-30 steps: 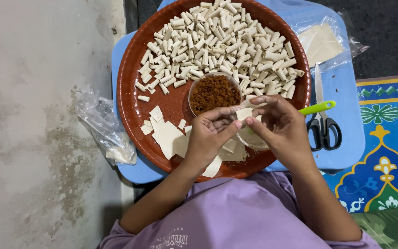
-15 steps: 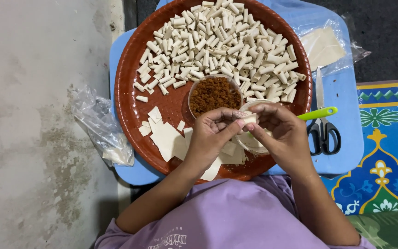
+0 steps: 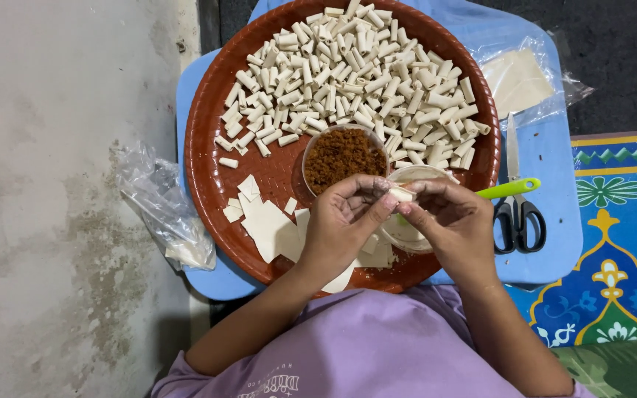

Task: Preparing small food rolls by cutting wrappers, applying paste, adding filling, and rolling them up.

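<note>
The roll [image 3: 401,194] you are working is a small, pale cream piece of pastry, short and stubby, only its end showing between your fingertips. Your left hand [image 3: 344,221] and right hand [image 3: 447,221] meet over the near edge of the tray [image 3: 208,184], both pinched shut on the roll from either side. Just under your right hand sits a small clear cup [image 3: 407,234], partly hidden, and a green handle [image 3: 510,189] sticks out from behind that hand. Just beyond your left fingers stands a bowl [image 3: 343,156] of brown crumbly filling. Flat wrapper pieces [image 3: 270,225] lie on the tray beside your left wrist. The far half of the tray is heaped with finished rolls [image 3: 355,74] of the same colour. Right of the tray, scissors [image 3: 519,214] rest on the blue table [image 3: 554,243], with a bag of wrappers [image 3: 517,81] farther off.
</note>
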